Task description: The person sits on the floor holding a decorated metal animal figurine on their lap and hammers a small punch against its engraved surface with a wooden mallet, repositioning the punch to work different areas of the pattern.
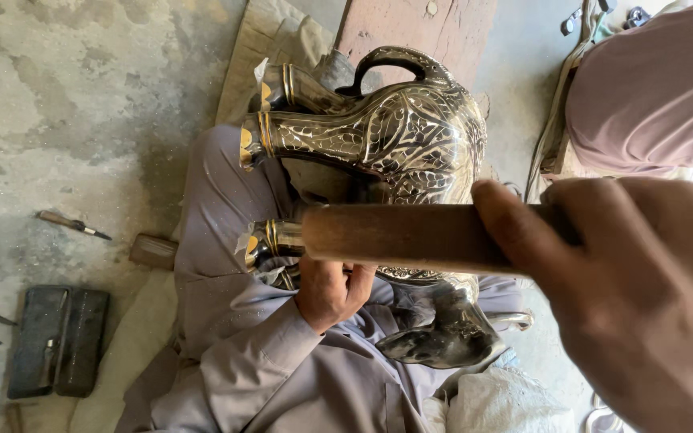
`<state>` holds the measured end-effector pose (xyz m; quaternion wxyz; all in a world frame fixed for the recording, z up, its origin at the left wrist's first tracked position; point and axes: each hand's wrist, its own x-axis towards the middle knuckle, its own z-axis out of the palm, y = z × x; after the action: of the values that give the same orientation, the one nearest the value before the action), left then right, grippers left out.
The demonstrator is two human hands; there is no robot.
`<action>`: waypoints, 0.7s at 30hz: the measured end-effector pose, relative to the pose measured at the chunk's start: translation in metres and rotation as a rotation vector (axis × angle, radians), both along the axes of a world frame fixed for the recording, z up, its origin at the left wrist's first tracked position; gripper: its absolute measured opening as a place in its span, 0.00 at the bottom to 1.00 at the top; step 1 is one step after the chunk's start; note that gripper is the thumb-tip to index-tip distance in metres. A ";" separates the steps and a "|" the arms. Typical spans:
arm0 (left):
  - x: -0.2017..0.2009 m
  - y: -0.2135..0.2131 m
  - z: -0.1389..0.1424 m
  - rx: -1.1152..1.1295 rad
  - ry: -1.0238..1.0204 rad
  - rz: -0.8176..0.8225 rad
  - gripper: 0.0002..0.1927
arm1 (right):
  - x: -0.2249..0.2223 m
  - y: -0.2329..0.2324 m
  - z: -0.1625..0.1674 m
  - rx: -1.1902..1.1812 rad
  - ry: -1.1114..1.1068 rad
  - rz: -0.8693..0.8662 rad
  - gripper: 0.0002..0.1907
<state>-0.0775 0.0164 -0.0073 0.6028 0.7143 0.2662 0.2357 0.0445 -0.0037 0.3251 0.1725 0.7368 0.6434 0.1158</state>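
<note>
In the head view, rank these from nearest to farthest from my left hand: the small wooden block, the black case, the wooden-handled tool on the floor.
From the left hand:
1. Small wooden block, just left of the knee.
2. Black case, lower left on the floor.
3. Wooden-handled tool, upper left; nearly level with the case.

A dark metal elephant figure (411,140), engraved all over with silvery leaf patterns, lies on its side across the person's lap, its brass-banded legs pointing left. A smooth brown wooden handle (403,238) lies level across its near side, running from centre to right, near the camera.
</note>
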 end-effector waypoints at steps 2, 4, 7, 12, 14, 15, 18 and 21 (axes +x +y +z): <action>0.000 -0.002 -0.007 0.171 -0.107 0.073 0.20 | -0.002 0.006 -0.001 0.004 0.079 0.005 0.28; 0.002 -0.005 -0.013 0.339 -0.220 0.143 0.20 | -0.004 0.010 -0.004 -0.029 0.110 -0.095 0.28; 0.004 -0.007 -0.016 0.677 -0.203 0.157 0.23 | -0.004 0.008 -0.006 -0.062 0.024 -0.066 0.27; 0.000 0.000 -0.003 0.432 -0.304 0.093 0.20 | 0.007 -0.003 -0.011 -0.017 0.148 -0.104 0.24; 0.000 0.006 0.006 0.421 -0.325 0.162 0.18 | 0.011 -0.006 -0.011 -0.131 -0.104 -0.080 0.19; 0.000 0.008 0.010 0.414 -0.335 0.196 0.17 | 0.013 -0.007 -0.011 -0.079 0.015 -0.113 0.21; 0.001 0.014 0.021 0.494 -0.323 0.152 0.15 | 0.016 -0.005 -0.011 -0.026 0.113 -0.111 0.22; 0.002 0.017 0.028 -0.077 -0.101 0.030 0.15 | 0.016 0.001 -0.009 -0.088 -0.066 -0.020 0.17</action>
<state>-0.0759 0.0333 0.0207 0.6389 0.6738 0.2548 0.2701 0.0603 -0.0025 0.3161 0.2271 0.7307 0.6344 0.1100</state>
